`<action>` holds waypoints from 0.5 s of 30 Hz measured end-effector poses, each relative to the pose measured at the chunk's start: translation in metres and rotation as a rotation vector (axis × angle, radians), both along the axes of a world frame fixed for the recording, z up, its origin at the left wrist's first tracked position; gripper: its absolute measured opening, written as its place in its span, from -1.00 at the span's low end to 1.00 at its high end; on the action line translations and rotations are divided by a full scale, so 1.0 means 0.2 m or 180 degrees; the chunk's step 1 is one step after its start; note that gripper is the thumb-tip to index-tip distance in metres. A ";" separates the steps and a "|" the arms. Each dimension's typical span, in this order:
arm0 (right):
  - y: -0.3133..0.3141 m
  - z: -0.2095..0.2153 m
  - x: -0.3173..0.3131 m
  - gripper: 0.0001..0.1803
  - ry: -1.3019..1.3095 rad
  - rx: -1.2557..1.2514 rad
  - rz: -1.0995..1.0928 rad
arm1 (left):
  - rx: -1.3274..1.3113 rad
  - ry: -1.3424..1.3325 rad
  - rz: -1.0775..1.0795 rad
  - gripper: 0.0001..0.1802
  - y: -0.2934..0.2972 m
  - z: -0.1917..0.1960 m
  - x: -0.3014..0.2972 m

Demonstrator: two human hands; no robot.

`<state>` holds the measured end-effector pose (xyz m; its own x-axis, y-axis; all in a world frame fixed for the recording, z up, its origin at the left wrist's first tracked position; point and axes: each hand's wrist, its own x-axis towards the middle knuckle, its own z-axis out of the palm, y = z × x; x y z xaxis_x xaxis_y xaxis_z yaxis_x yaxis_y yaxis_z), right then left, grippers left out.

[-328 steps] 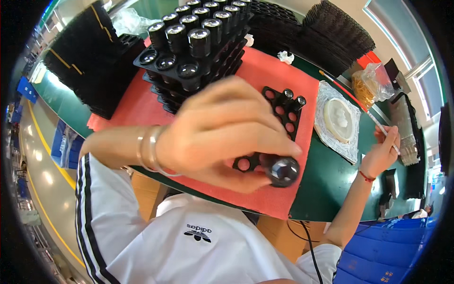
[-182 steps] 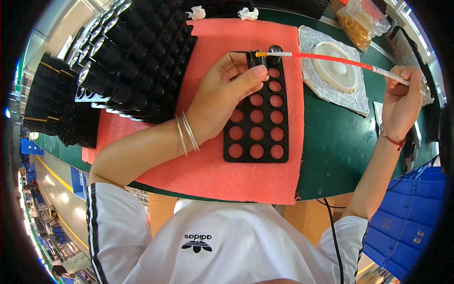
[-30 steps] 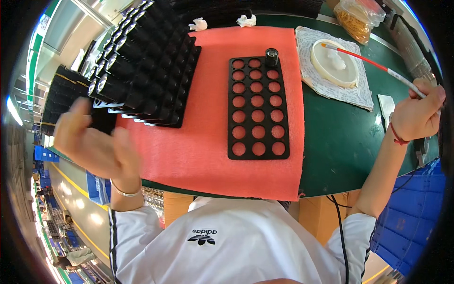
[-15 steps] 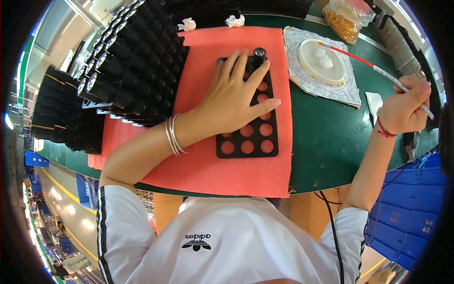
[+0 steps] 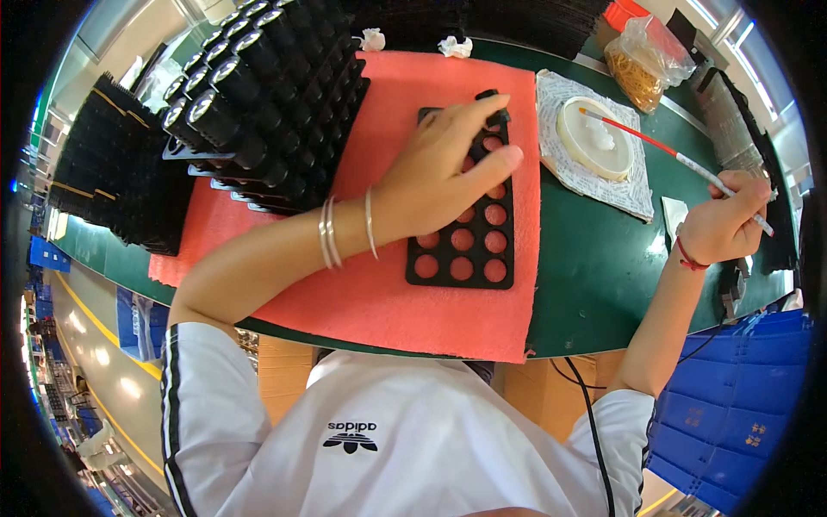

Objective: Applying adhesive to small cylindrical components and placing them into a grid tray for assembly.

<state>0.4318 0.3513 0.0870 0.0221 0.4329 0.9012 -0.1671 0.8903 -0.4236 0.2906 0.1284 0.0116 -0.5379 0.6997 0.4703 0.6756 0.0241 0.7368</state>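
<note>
My left hand (image 5: 439, 177) lies spread over the far half of a black tray with round holes (image 5: 465, 263), which rests on a red foam mat (image 5: 379, 293). Its fingertips touch a small black cylinder (image 5: 496, 105) standing at the tray's far right corner; the thumb is apart from it. I cannot see whether the palm hides anything. My right hand (image 5: 724, 228) is closed on a thin brush with a red and white handle (image 5: 655, 146). The brush tip rests over a white round dish (image 5: 594, 138) on a patterned sheet.
Trays stacked with several black cylinders (image 5: 258, 95) stand on the mat's far left, with stacks of black trays (image 5: 112, 172) beyond. A clear bag (image 5: 646, 65) and paper wads (image 5: 457, 45) lie at the back of the green table (image 5: 586, 276). A blue crate (image 5: 732, 414) sits lower right.
My left hand came back from the left side and settled on the black tray, then slid toward its far end. The right hand brought the brush tip onto the white dish.
</note>
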 end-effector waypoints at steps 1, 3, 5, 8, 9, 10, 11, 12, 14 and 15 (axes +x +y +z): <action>-0.01 -0.02 -0.04 -0.48 0.0056 -0.0171 -0.0053 | 0.0262 -0.0791 -0.0140 -0.56 -0.04 0.01 0.03; 0.00 0.01 -0.01 -0.48 0.0113 -0.0400 -0.0005 | 0.0477 -0.1358 -0.0217 -0.69 -0.07 0.08 0.07; 0.02 0.00 -0.04 -0.50 0.0180 -0.0704 0.0473 | 0.0595 -0.1639 -0.0251 -0.81 -0.14 0.05 0.05; 0.07 -0.01 -0.06 -0.55 0.0296 -0.1194 0.1492 | 0.0633 -0.2307 -0.0097 -0.82 -0.19 -0.01 0.01; 0.07 -0.02 -0.06 -0.57 0.0326 -0.1351 0.1782 | 0.0803 -0.2778 -0.0166 -0.77 -0.19 0.00 0.00; 0.07 -0.02 -0.07 -0.59 0.0350 -0.1496 0.2085 | 0.0846 -0.2847 -0.0187 -0.75 -0.19 0.00 -0.01; 0.09 -0.03 -0.06 -0.63 0.0259 -0.1635 0.2457 | 0.0891 -0.2915 -0.0205 -0.73 -0.17 -0.01 -0.01; 0.08 -0.03 -0.06 -0.63 0.0181 -0.1652 0.2624 | 0.0937 -0.2982 -0.0223 -0.72 -0.17 -0.02 -0.02; 0.07 -0.04 -0.06 -0.64 0.0030 -0.1728 0.2925 | 0.0877 -0.3197 -0.0336 -0.65 -0.18 -0.01 -0.04; 0.04 -0.04 -0.07 -0.65 -0.0058 -0.1690 0.2908 | 0.0877 -0.3248 -0.0337 -0.64 -0.18 0.00 -0.03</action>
